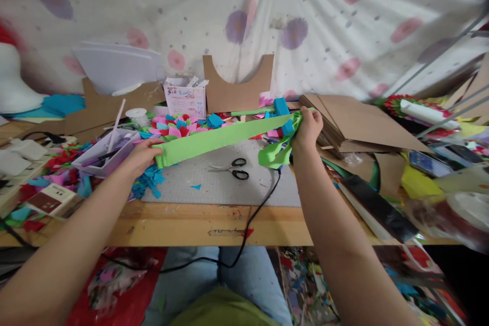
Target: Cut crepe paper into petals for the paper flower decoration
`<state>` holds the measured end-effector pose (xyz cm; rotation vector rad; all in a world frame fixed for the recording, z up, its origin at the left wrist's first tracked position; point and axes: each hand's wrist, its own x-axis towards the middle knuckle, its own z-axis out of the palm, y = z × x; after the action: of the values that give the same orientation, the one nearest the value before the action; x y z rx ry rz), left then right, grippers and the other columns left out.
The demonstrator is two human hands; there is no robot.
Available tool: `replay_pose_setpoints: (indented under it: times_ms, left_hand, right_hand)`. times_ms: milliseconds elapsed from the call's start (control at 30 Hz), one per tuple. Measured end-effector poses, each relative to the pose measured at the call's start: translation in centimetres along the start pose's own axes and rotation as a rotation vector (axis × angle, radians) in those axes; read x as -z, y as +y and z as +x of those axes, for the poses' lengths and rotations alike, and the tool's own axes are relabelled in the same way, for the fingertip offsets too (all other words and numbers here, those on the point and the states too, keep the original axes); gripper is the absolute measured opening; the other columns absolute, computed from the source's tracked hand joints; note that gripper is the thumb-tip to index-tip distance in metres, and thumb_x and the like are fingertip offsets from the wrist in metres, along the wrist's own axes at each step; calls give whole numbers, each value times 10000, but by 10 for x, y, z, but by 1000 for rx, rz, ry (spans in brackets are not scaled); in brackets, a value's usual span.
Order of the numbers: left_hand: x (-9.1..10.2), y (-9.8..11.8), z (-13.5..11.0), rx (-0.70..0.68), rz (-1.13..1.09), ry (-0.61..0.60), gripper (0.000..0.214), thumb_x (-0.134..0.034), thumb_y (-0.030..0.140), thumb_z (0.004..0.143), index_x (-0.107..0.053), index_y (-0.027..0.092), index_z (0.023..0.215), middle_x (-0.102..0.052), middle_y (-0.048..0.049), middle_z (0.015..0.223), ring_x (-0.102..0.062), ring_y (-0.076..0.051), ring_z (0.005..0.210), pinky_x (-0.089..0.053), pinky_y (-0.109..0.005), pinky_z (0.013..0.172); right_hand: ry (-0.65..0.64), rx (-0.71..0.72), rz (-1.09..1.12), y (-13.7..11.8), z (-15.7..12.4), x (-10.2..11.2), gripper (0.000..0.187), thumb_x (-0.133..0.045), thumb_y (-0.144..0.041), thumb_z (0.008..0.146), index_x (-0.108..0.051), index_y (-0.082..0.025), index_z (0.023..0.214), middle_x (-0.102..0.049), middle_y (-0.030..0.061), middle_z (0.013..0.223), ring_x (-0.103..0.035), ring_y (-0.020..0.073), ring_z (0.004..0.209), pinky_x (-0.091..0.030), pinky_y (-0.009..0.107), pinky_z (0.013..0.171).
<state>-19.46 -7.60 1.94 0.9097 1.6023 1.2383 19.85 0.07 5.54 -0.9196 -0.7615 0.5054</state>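
A long green paper strip (221, 137) is stretched above the table between both my hands. My left hand (143, 155) is closed on its left end. My right hand (308, 127) grips the right end, where the loose remainder hangs down in a crumpled bunch (273, 155). Black-handled scissors (233, 169) lie on the grey cutting mat (229, 188) just below the strip. A black cable (260, 209) runs across the mat and off the table's front edge.
Pink, red and blue paper petals (178, 126) lie behind the strip. Blue scraps (147, 183) are piled by my left hand. A white box (103, 155) stands at left. Stacked cardboard (355, 122) is at right, and a small printed carton (185, 99) behind.
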Motion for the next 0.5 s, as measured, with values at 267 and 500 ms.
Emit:
replay_pose_setpoints:
  times_ms: [267, 500]
  left_hand:
    - [-24, 4, 1, -8, -93, 14, 337, -724, 317, 621, -597, 149, 884, -644, -14, 700, -598, -130, 601, -475, -229, 547]
    - [5, 10, -1, 57, -65, -15, 616, -818, 144, 471, -576, 159, 1037, -662, -7, 725, -617, -130, 605, -496, -239, 558]
  right_hand:
    - [-35, -115, 30, 8, -8, -9, 262, -567, -269, 700, -333, -203, 603, -327, -85, 539, -349, 47, 456, -335, 190, 459]
    - [101, -161, -11, 12, 12, 11, 257, -541, -208, 708, -307, -205, 600, -314, -87, 529, -341, 52, 443, -324, 189, 429]
